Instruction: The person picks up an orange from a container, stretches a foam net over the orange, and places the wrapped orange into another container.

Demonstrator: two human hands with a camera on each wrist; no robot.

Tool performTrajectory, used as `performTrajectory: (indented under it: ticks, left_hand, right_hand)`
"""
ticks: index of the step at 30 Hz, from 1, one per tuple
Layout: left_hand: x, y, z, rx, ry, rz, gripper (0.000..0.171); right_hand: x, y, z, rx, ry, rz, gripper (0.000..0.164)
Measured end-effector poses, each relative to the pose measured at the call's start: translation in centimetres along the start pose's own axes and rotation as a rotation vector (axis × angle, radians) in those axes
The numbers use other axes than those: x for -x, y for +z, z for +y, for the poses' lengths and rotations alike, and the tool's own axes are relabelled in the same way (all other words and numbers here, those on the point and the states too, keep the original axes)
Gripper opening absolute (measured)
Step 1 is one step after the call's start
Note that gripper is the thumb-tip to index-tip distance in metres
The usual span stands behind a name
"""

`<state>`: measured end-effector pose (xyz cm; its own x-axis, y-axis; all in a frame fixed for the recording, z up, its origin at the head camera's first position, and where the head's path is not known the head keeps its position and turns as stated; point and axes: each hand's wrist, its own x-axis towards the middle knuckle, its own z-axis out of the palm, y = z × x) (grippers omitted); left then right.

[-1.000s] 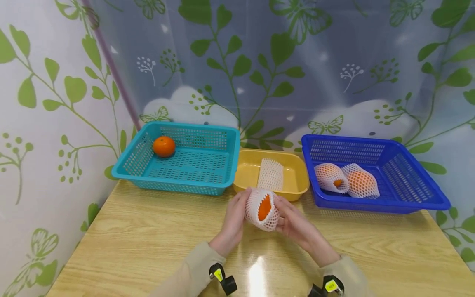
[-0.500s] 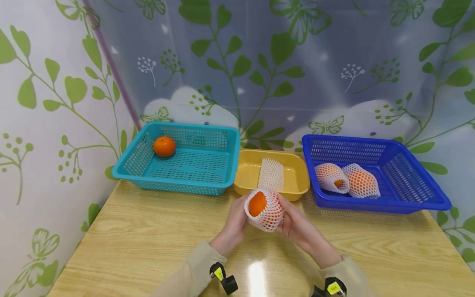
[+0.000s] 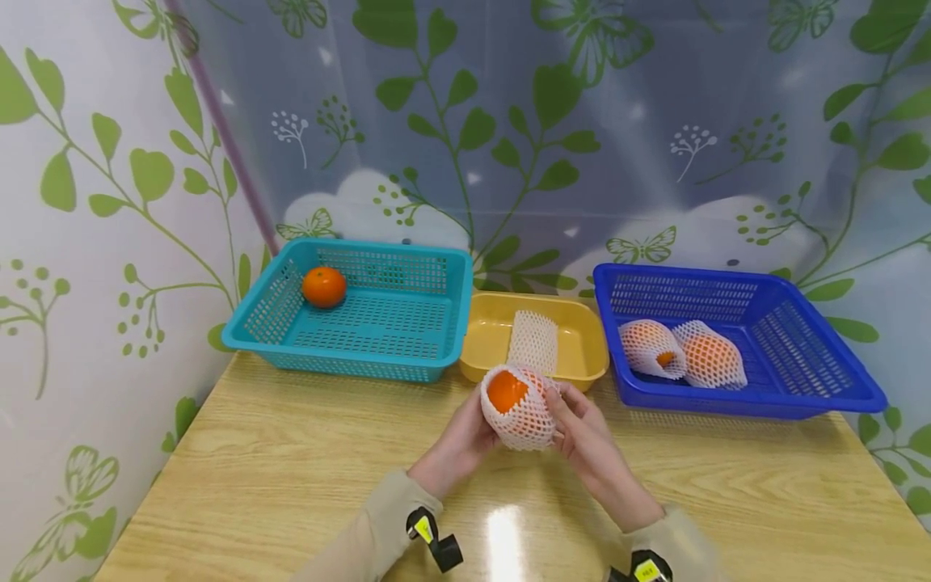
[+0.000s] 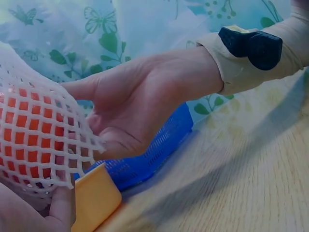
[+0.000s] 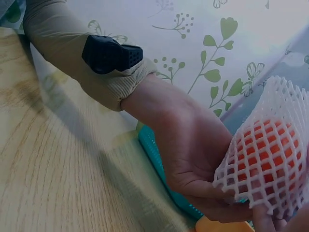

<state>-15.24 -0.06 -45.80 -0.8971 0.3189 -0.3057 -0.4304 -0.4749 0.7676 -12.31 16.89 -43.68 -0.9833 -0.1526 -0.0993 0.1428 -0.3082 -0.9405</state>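
Above the front of the table, my two hands hold an orange (image 3: 507,392) wrapped in a white foam net (image 3: 529,422). The net's open end faces up and left, leaving part of the fruit bare. My left hand (image 3: 460,440) supports it from the left and below, its fingers partly hidden. On the other side my right hand (image 3: 591,443) grips the net, its thumb on the near upper side. In the left wrist view the right hand (image 4: 140,96) reaches the loose net edge, while the right wrist view shows the left hand (image 5: 188,145) against the net.
Behind the hands, a yellow tray (image 3: 592,364) contains a flat foam net (image 3: 533,341). On the left stands a teal basket (image 3: 349,362) with one bare orange (image 3: 324,287). A blue basket (image 3: 749,402) on the right holds two netted oranges (image 3: 650,347).
The netted orange has turned so its opening points up and left, with more fruit showing than a second ago. My right thumb has moved onto the net; my left hand sits slightly lower around it.
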Motion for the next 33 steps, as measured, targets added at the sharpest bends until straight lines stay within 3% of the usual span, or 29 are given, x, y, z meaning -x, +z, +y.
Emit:
performTrajectory:
  ticks: [15,21,25,30,33]
  left_hand:
    - [0.3,0.0,0.6,0.108,-0.069,-0.208,0.041]
    - [0.3,0.2,0.8,0.122,-0.083,-0.177,0.049]
    - [0.2,0.2,0.7,0.106,-0.069,-0.113,0.052]
    - [0.2,0.2,0.4,0.116,-0.042,-0.046,0.047]
    - [0.1,0.2,0.1,0.090,-0.007,-0.013,0.040]
  right_hand:
    - [-0.2,0.0,1.2,-0.098,-0.026,0.004,0.018]
    - [-0.6,-0.1,0.9,0.007,0.001,0.094,0.019]
    - [-0.8,-0.6,0.6,0.185,-0.126,0.059,0.044]
    - [-0.6,-0.9,0.7,0.399,-0.384,-0.163,0.069]
    - [-0.4,-0.5,0.9,0.519,-0.459,-0.228,0.091]
